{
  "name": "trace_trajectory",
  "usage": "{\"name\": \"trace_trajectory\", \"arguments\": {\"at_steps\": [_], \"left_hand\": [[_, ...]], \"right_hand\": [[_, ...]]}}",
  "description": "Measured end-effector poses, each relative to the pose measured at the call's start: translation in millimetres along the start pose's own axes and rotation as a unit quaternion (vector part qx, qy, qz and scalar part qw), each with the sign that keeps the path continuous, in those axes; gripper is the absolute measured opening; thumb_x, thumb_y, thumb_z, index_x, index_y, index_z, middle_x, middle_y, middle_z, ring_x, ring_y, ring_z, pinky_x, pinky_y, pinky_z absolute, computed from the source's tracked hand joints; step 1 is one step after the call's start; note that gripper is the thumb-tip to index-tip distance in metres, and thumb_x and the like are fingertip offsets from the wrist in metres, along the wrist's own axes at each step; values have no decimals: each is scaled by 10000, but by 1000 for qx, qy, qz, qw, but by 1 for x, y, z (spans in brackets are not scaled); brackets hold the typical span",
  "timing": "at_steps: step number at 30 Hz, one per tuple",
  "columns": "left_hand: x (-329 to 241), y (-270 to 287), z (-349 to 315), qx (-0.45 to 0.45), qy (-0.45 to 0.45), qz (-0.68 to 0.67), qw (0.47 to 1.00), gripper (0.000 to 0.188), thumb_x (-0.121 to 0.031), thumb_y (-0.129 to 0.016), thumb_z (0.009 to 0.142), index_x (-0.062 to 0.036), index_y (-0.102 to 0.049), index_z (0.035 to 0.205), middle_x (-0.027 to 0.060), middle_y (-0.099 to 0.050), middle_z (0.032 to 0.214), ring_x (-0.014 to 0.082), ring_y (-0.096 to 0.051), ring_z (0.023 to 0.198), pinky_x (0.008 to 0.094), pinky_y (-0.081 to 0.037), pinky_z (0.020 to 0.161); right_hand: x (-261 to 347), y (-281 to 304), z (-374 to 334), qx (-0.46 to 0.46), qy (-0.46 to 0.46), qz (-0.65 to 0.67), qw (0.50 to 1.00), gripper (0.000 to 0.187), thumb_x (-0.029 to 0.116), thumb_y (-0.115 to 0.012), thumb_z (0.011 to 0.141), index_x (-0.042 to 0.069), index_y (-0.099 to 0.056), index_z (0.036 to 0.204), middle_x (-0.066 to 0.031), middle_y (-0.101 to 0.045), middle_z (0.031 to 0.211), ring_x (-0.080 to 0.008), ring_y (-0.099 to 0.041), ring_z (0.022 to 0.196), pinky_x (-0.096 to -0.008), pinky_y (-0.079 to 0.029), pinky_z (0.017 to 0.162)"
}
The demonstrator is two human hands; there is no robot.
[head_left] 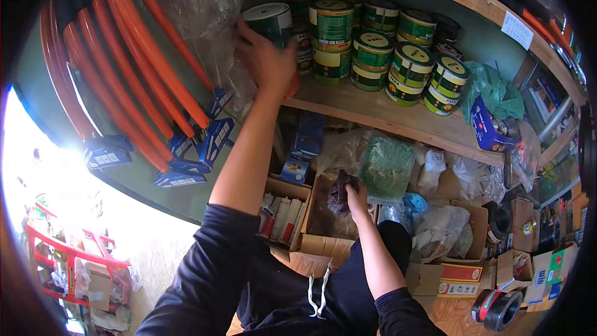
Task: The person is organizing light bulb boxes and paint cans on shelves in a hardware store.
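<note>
At the left end of the shelf, my left hand (268, 62) reaches up and grips a dark green can with a pale lid (268, 18). Its fingers wrap the can's near side and are slightly blurred; the can's lower part is hidden behind them. Lower down, over an open cardboard box, my right hand (356, 201) is closed round a crumpled dark cloth (342, 190). To the right of my left hand stand several green and yellow cans (331, 25), mostly stacked in twos.
Orange-handled tools with blue tags (140, 56) hang at the left beside clear plastic wrap (208, 18). The wooden shelf (348, 106) holds a blue carton (488, 124) and green plastic bag (491, 90) at right. Below are boxes (286, 196), a green-filled bag (387, 168) and black rolls (500, 311).
</note>
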State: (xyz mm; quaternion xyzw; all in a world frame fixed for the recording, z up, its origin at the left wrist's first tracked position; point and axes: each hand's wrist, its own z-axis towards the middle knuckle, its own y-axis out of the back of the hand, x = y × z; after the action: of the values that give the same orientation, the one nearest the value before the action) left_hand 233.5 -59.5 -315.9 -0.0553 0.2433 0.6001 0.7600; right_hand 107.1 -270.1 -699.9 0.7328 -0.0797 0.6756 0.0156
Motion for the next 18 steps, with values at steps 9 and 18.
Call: {"name": "trace_trajectory", "arguments": {"at_steps": [9, 18], "left_hand": [[-30, -13, 4, 105, 174, -11, 979, 1272, -369, -974, 611, -22, -199, 1559, 326, -514, 1404, 481, -503, 1315, 521, -462, 1071], [-20, 0, -24, -37, -88, -80, 992, 1209, -342, -999, 571, -5, -327, 1518, 249, -478, 1446, 383, -476, 1358, 482, -391, 1149]], "right_hand": [[32, 5, -23, -52, 86, -31, 994, 367, 82, -626, 882, -31, -640, 1231, -154, -725, 1073, -248, -673, 1004, -371, -510, 915], [72, -4, -28, -28, 70, -23, 997, 416, 164, -694, 872, -39, -644, 1231, -233, -735, 1125, -362, -705, 1088, -420, -540, 950]]}}
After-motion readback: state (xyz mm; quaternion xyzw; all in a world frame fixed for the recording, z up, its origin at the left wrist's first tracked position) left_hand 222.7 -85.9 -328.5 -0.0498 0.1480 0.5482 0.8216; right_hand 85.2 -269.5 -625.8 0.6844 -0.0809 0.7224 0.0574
